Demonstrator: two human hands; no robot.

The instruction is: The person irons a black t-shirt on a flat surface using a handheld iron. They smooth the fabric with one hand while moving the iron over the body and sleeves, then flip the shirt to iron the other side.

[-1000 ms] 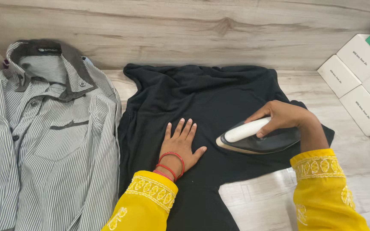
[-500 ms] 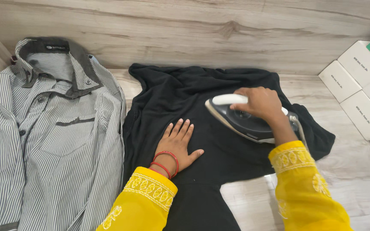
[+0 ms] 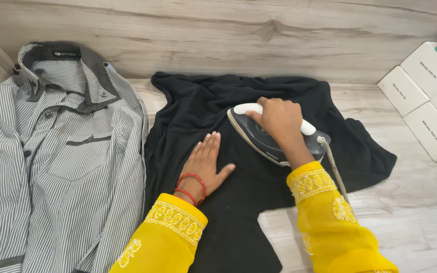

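A black garment (image 3: 203,108) lies spread on the wooden surface in the middle of the view. My right hand (image 3: 278,119) grips the white handle of a dark clothes iron (image 3: 256,135), which rests on the garment's upper middle with its tip pointing up and left. The iron's cord (image 3: 334,169) trails back along my yellow sleeve. Flat on the cloth just left of the iron lies my left hand (image 3: 204,162), fingers together and thumb out, with red bangles at the wrist.
A grey-and-white striped shirt (image 3: 56,156) with a dark collar lies flat at the left, its edge touching the black garment. Several white boxes (image 3: 431,101) sit at the right edge. A wooden wall panel (image 3: 228,35) runs along the back.
My right hand has slid the iron from the garment's right side up and to the left, turning its tip leftward. My left hand stayed flat and drew its fingers together.
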